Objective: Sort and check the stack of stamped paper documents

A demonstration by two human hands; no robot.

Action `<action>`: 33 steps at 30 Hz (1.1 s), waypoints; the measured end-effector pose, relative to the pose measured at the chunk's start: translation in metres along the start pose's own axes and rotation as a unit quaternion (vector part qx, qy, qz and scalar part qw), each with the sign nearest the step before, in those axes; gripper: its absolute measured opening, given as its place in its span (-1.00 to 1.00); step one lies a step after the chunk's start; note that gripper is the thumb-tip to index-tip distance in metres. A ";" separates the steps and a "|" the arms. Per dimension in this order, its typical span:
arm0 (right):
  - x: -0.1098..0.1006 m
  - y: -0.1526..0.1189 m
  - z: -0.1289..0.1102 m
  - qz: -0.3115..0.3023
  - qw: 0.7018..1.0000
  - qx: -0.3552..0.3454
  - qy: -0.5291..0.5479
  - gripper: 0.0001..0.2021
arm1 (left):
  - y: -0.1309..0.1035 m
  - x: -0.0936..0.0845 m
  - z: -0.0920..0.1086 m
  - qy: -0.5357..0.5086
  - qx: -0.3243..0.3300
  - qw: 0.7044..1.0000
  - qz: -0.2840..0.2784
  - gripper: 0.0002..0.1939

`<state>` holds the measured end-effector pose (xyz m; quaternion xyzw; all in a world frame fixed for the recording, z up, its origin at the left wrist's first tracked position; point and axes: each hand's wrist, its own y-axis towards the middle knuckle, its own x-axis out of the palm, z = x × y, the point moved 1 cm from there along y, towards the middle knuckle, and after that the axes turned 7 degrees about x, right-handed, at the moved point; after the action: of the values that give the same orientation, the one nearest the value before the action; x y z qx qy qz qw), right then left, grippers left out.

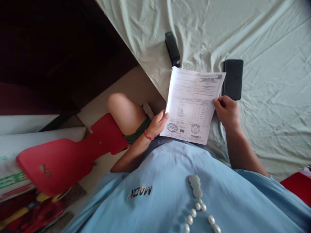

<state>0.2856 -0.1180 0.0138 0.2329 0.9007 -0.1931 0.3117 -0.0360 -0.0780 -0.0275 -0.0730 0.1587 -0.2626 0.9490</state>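
Note:
Both hands hold a stack of printed papers (189, 100) between them, tilted above the lap. The top sheet carries a table and two dark stamps near its lower edge. My left hand (158, 123), with a red string at the wrist, grips the stack's left edge, thumb on top. On the opposite side, my right hand (227, 111) pinches the right edge between thumb and curled fingers. A black stapler (172, 48) lies just beyond the top left corner of the papers. Beside the upper right corner rests a black phone (233, 79), partly covered by the papers.
A wrinkled pale green sheet (269, 48) spreads over the bed-like surface at the right. To the left stand a red plastic chair (70, 158) and dark furniture (48, 55). A red object (297, 184) sits at the far right edge.

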 end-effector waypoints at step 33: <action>-0.003 -0.013 -0.008 -0.130 0.978 0.078 0.145 -0.43 | -0.008 0.029 0.007 -0.314 -0.054 0.946 -0.054 -0.27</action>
<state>0.2771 -0.1257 0.0245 0.1626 0.9411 -0.2659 0.1308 -0.0139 -0.0991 -0.0268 -0.2112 -0.1372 -0.2683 0.9298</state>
